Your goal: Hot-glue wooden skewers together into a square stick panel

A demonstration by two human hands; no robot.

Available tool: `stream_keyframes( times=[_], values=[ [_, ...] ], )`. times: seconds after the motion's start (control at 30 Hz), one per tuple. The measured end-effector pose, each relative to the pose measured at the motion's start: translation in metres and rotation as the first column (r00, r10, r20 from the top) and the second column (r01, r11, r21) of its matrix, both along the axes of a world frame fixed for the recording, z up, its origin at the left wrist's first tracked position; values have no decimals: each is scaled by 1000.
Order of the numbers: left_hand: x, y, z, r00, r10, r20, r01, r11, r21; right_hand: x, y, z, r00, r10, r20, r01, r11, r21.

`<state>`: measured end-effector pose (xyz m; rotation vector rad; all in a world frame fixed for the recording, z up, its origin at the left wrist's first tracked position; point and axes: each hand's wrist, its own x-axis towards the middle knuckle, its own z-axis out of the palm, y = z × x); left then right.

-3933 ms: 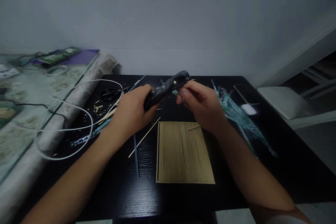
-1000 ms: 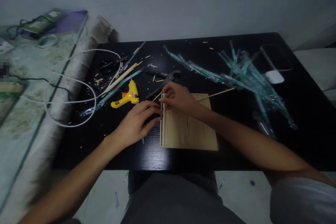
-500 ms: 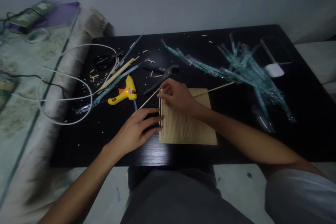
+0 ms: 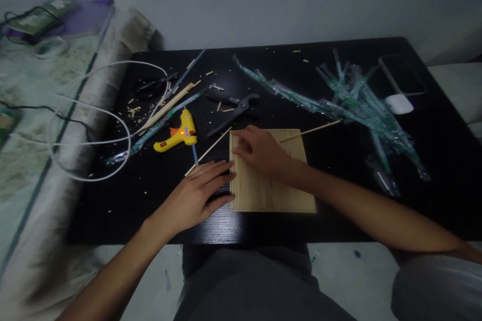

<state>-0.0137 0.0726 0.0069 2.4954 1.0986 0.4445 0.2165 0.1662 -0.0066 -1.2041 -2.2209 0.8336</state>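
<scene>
A flat mat of glued bamboo sticks (image 4: 286, 190) lies on the black table (image 4: 339, 210) near its front edge. My left hand (image 4: 199, 193) lies flat beside the mat, fingertips against its left edge. My right hand (image 4: 259, 150) rests on the mat's upper left corner, fingers stretched along the edge. A yellow glue gun (image 4: 176, 134) with a lit orange switch lies left of the mat. Black pliers (image 4: 235, 108) lie just behind it. A loose stick (image 4: 207, 151) lies near my left fingertips.
A pile of clear green-printed wrappers (image 4: 350, 105) spreads over the right half of the table. A phone (image 4: 401, 75) and a white case (image 4: 399, 104) lie at the far right. White cable (image 4: 109, 125), scissors (image 4: 150, 88) and stick scraps lie at the left.
Earlier I held the black pliers in both hands above the mat. They now lie on the table, and both hands have come down to the mat's left edge and flattened.
</scene>
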Motion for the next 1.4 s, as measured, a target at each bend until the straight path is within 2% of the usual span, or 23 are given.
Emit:
stream_keyframes(
  times=[0.13,0.23,0.37,0.5,0.63,0.9,1.2,1.4],
  values=[
    [1,0,3,999,-19,-30,19,1000,14,5,-11,-7,995,103,7,-103,985,136],
    [3,0,7,997,-33,-64,36,999,40,5,-15,-9,987,153,55,-162,954,253],
    [4,0,9,997,-41,-70,45,997,63,3,-16,-8,973,158,171,-215,892,397],
    [3,0,8,997,-48,-56,51,997,50,2,-15,-6,961,143,238,-243,845,476],
    [1,0,7,996,-56,-69,58,998,23,4,-14,-9,969,164,183,-233,850,472],
    [-2,4,8,994,-81,-77,84,996,29,4,-17,-14,971,154,185,-211,915,344],
    [1,4,10,995,-84,-56,86,996,35,3,-17,-13,972,121,201,-190,908,374],
    [1,3,9,996,-78,-47,80,997,26,2,-17,-12,977,134,166,-183,926,330]
  ],
)
